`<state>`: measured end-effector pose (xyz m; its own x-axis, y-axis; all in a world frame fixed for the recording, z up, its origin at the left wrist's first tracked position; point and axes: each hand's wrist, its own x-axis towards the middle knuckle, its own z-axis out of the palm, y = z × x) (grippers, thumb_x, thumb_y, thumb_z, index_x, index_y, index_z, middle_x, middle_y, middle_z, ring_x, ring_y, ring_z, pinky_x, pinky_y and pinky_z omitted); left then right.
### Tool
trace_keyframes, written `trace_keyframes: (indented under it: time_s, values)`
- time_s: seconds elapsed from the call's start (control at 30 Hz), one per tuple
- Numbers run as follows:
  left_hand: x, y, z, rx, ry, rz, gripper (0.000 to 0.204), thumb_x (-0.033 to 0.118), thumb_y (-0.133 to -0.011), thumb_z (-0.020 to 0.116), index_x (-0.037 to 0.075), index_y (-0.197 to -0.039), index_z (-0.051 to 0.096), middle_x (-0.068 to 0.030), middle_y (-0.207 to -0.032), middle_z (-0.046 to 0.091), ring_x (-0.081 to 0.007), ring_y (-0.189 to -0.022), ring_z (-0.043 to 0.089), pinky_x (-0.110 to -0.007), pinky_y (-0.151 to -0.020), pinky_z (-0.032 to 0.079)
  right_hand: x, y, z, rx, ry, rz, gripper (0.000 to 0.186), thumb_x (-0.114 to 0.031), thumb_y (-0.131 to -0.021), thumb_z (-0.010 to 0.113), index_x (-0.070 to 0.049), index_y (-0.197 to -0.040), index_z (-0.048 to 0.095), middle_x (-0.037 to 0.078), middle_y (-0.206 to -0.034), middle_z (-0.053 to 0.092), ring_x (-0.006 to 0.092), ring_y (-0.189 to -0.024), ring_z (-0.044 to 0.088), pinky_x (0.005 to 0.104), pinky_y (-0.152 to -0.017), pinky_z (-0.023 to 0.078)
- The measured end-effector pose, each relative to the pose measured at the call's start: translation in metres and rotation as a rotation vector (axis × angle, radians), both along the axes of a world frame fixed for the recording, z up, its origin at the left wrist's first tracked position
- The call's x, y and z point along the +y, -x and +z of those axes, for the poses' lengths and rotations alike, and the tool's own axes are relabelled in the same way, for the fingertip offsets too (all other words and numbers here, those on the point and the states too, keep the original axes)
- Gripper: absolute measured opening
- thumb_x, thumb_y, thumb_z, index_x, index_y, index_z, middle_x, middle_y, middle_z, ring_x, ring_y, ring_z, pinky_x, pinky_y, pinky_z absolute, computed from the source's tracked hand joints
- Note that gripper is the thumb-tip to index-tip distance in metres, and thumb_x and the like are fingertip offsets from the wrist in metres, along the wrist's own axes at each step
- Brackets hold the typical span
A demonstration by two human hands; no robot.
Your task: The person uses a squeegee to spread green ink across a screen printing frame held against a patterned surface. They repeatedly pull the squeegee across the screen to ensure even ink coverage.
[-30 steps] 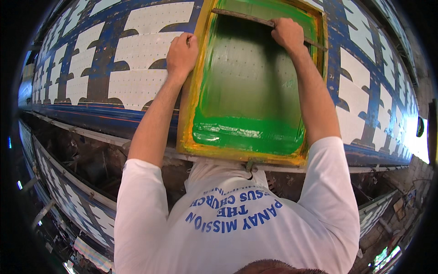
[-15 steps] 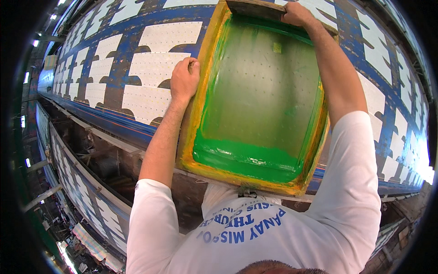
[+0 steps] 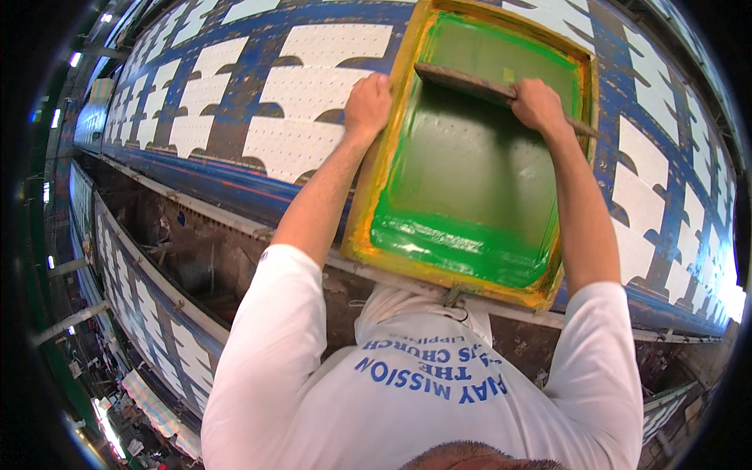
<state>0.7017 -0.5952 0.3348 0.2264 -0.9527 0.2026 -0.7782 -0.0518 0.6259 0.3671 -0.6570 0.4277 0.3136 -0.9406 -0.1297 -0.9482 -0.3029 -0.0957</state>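
Observation:
A yellow-stained wooden screen-printing frame (image 3: 384,168) lies on the long table in front of me, its greenish mesh (image 3: 478,172) facing up. Wet green ink (image 3: 462,244) pools thickly along the near end of the mesh. My right hand (image 3: 539,106) is closed around a dark wooden squeegee (image 3: 462,81), which spans the mesh in its far half. Its lower edge is hidden. At the frame's left side, my left hand (image 3: 368,106) has its fingers curled against the outer rail. White perforated cut pieces (image 3: 301,149) lie left of the frame.
More white cut pieces (image 3: 641,157) lie in rows on the blue, worn table (image 3: 235,176), left and right of the frame. A rail (image 3: 235,222) runs along the table's near edge. Another table with white pieces (image 3: 129,274) stands at lower left, beyond a dark gap.
My right hand has drawn the squeegee from the frame's far end toward me. My left hand remains at the left rail. The view has shifted, so the frame appears farther right.

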Motion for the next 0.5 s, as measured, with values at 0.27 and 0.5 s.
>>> trace_keyframes:
  time_s: [0.27,0.5]
  values:
    - [-0.010,-0.006,-0.018,0.004,0.056,-0.075,0.039,0.035,-0.109,0.045,0.006,-0.113,0.071,-0.0243,-0.110,0.071,-0.0467,-0.107,0.066,-0.058,-0.094,0.053,0.244,-0.018,-0.007,-0.103,0.005,-0.080,0.038,-0.001,-0.079,0.066,-0.012,-0.112,0.082,0.017,-0.100,0.078,0.0388,-0.095,0.075,0.0488,-0.084,0.061]
    - [-0.003,0.000,-0.010,0.035,-0.004,-0.035,0.038,0.039,-0.107,0.048,0.011,-0.118,0.072,-0.0205,-0.116,0.071,-0.0426,-0.111,0.068,-0.055,-0.096,0.054,0.346,-0.040,-0.003,-0.204,0.052,-0.121,0.049,0.005,-0.074,0.068,-0.010,-0.119,0.079,0.011,-0.117,0.078,0.0307,-0.109,0.073,0.0417,-0.093,0.059]
